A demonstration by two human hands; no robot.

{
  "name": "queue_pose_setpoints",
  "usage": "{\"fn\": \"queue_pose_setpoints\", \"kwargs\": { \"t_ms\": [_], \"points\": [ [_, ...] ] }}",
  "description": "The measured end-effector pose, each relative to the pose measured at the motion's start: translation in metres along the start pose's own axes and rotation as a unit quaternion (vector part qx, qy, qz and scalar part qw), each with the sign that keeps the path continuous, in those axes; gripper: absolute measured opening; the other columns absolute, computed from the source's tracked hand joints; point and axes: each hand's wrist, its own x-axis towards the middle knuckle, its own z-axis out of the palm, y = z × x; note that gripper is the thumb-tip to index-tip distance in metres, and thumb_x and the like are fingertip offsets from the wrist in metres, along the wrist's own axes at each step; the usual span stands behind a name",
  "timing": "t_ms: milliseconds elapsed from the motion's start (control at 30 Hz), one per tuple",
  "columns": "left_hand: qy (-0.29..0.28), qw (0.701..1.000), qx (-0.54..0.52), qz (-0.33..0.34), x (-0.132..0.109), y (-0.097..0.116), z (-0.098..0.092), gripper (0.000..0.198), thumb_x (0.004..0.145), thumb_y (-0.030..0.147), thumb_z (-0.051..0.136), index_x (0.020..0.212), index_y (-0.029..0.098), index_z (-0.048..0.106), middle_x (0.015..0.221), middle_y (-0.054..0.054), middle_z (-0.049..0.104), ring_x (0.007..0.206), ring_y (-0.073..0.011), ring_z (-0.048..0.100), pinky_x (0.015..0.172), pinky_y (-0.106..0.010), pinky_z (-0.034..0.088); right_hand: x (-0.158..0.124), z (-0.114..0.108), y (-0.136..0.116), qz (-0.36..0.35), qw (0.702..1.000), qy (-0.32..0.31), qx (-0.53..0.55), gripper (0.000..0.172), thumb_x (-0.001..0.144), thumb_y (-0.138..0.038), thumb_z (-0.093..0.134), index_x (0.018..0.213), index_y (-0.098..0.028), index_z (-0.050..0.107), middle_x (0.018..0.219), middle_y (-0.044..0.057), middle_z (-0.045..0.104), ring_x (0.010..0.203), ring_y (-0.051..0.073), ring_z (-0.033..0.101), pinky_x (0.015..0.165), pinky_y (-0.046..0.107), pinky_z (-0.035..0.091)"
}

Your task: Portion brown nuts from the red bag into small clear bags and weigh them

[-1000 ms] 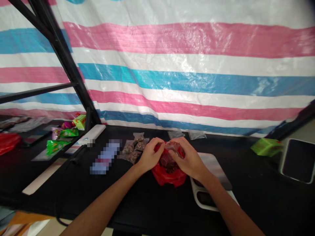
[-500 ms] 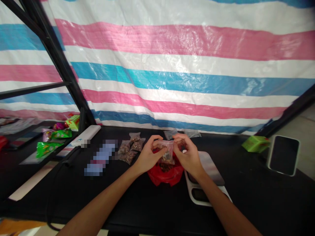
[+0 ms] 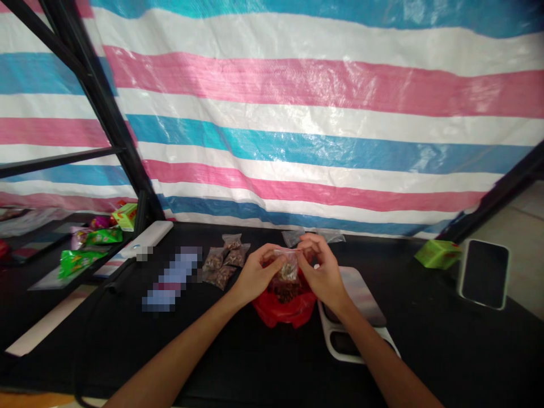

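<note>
A small clear zip bag point(image 3: 289, 266) holding brown pieces hangs just above a red plastic bag point(image 3: 283, 313), pinched at its top edge by my left hand point(image 3: 255, 275) and my right hand point(image 3: 322, 267). The red bag lies open on the black table point(image 3: 263, 362), with a dark brown heap point(image 3: 285, 292) inside it. Left of my left hand lie several filled small bags point(image 3: 220, 265). Beyond my fingers are flat clear bags point(image 3: 293, 237) with no visible contents.
A white digital scale point(image 3: 355, 306) lies under my right forearm. Further left are a white power bank point(image 3: 153, 238), a pixelated item point(image 3: 172, 279) and green snack packets point(image 3: 79, 263). A green box point(image 3: 437, 254) and a phone point(image 3: 484, 273) sit right. A striped tarp point(image 3: 297, 130) hangs behind.
The small bag, mostly hidden by my hands a second ago, now shows between them, held flatter with its top edge stretched. The whole view has shifted slightly.
</note>
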Motion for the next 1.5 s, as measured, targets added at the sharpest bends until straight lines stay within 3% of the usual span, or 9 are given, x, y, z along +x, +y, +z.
{"fn": "queue_pose_setpoints", "kwargs": {
  "t_ms": [167, 333, 467, 600, 800, 1000, 1200, 1400, 1500],
  "points": [
    [0.001, 1.0, 0.021, 0.005, 0.002, 0.0, -0.003, 0.028, 0.088, 0.04, 0.073, 0.101, 0.015, 0.07, 0.096, -0.006, 0.076, 0.091, -0.0193, 0.07, 0.083, -0.029, 0.053, -0.002, 0.001, 0.004, 0.015, 0.999, -0.029, 0.002, 0.032, 0.095, -0.028, 0.063, 0.125, -0.026, 0.055, 0.095, 0.001, 0.065, 0.082, 0.017, 0.062, 0.079, 0.03, 0.05],
    [0.009, 0.999, 0.042, 0.014, 0.002, -0.003, -0.004, 0.029, 0.09, 0.041, 0.071, 0.102, 0.015, 0.073, 0.095, -0.007, 0.077, 0.09, -0.0199, 0.071, 0.084, -0.031, 0.054, -0.003, 0.002, 0.002, 0.009, 1.0, -0.001, 0.003, 0.026, 0.094, -0.026, 0.063, 0.119, -0.026, 0.055, 0.086, -0.002, 0.061, 0.074, 0.015, 0.058, 0.072, 0.028, 0.048],
    [0.021, 0.996, 0.081, 0.021, 0.002, -0.002, -0.005, 0.027, 0.089, 0.04, 0.071, 0.101, 0.016, 0.074, 0.091, -0.006, 0.077, 0.084, -0.0197, 0.07, 0.081, -0.031, 0.054, -0.003, 0.003, -0.001, 0.025, 0.999, -0.033, 0.012, 0.039, 0.094, -0.027, 0.064, 0.13, -0.027, 0.05, 0.093, 0.0, 0.064, 0.078, 0.015, 0.061, 0.072, 0.028, 0.049],
    [0.019, 0.994, 0.1, 0.031, 0.001, 0.0, -0.004, 0.026, 0.088, 0.04, 0.072, 0.099, 0.016, 0.075, 0.094, -0.007, 0.078, 0.087, -0.0202, 0.07, 0.083, -0.032, 0.055, -0.004, 0.005, -0.003, 0.031, 0.999, -0.037, 0.021, 0.04, 0.094, -0.027, 0.065, 0.132, -0.028, 0.051, 0.092, 0.0, 0.064, 0.08, 0.016, 0.062, 0.074, 0.029, 0.05],
    [0.026, 0.993, 0.106, 0.038, 0.001, 0.0, -0.005, 0.024, 0.088, 0.039, 0.072, 0.096, 0.016, 0.074, 0.089, -0.006, 0.077, 0.082, -0.0185, 0.07, 0.08, -0.029, 0.054, -0.007, 0.005, -0.006, 0.019, 0.999, -0.038, 0.024, 0.064, 0.093, -0.028, 0.067, 0.15, -0.03, 0.038, 0.093, 0.0, 0.064, 0.083, 0.017, 0.063, 0.083, 0.033, 0.052],
    [0.018, 0.992, 0.119, 0.036, -0.002, 0.003, -0.004, 0.022, 0.087, 0.036, 0.073, 0.095, 0.016, 0.073, 0.09, -0.006, 0.076, 0.084, -0.0187, 0.069, 0.081, -0.029, 0.054, -0.009, 0.009, -0.007, 0.024, 0.999, -0.026, 0.02, 0.052, 0.093, -0.031, 0.067, 0.141, -0.029, 0.047, 0.09, 0.0, 0.065, 0.078, 0.017, 0.064, 0.075, 0.03, 0.055],
    [0.043, 0.99, 0.122, 0.049, -0.001, 0.006, -0.007, 0.021, 0.087, 0.037, 0.074, 0.093, 0.017, 0.075, 0.093, -0.006, 0.076, 0.088, -0.0201, 0.069, 0.084, -0.031, 0.054, -0.009, 0.009, -0.012, 0.033, 0.998, -0.037, 0.031, 0.061, 0.094, -0.031, 0.068, 0.148, -0.031, 0.041, 0.095, 0.002, 0.068, 0.083, 0.018, 0.068, 0.075, 0.03, 0.058],
    [0.042, 0.984, 0.16, 0.063, -0.001, 0.01, -0.01, 0.02, 0.086, 0.037, 0.074, 0.091, 0.018, 0.076, 0.098, -0.007, 0.075, 0.095, -0.0216, 0.068, 0.091, -0.033, 0.052, -0.009, 0.009, -0.009, 0.04, 0.998, -0.05, 0.026, 0.057, 0.094, -0.032, 0.066, 0.147, -0.031, 0.043, 0.099, 0.003, 0.07, 0.087, 0.019, 0.07, 0.08, 0.032, 0.059],
    [0.041, 0.982, 0.174, 0.065, -0.002, 0.008, -0.01, 0.02, 0.087, 0.037, 0.073, 0.091, 0.018, 0.077, 0.096, -0.007, 0.075, 0.094, -0.0215, 0.068, 0.092, -0.033, 0.052, -0.009, 0.009, -0.007, 0.038, 0.998, -0.045, 0.028, 0.054, 0.093, -0.032, 0.068, 0.143, -0.029, 0.047, 0.093, 0.001, 0.069, 0.079, 0.018, 0.069, 0.074, 0.031, 0.058]
  ]
}}
